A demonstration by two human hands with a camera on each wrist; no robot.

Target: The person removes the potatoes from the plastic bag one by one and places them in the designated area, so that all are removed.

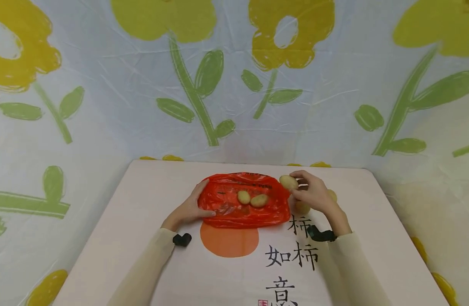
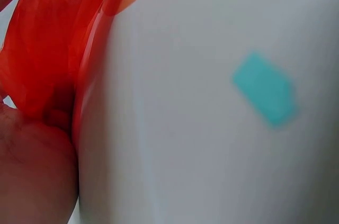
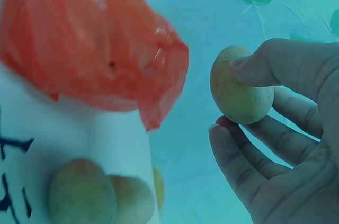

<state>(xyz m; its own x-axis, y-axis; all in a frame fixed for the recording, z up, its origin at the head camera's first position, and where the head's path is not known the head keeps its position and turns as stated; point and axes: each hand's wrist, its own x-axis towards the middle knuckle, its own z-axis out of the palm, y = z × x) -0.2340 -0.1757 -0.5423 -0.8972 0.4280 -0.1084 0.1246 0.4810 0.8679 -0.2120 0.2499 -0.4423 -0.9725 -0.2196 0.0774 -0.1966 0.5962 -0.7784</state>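
A red plastic bag (image 1: 226, 214) lies spread on the table, two potatoes (image 1: 259, 200) side by side in its middle. My left hand (image 1: 190, 209) holds the bag's left end; in the left wrist view, red film (image 2: 47, 38) covers part of that hand and hides some fingers. Past the bag's right end, my right hand (image 1: 312, 191) pinches another potato (image 3: 241, 83) between thumb and fingers, raised above the table. Two more potatoes (image 3: 82, 195) lie on the table below the right hand, partly hidden by it in the head view.
The pale table (image 1: 131, 225) carries a printed orange disc (image 1: 229, 242) and black characters (image 1: 291, 255) in front of the bag. A flower-patterned sheet (image 1: 234, 127) hangs behind the table's far edge and along both sides.
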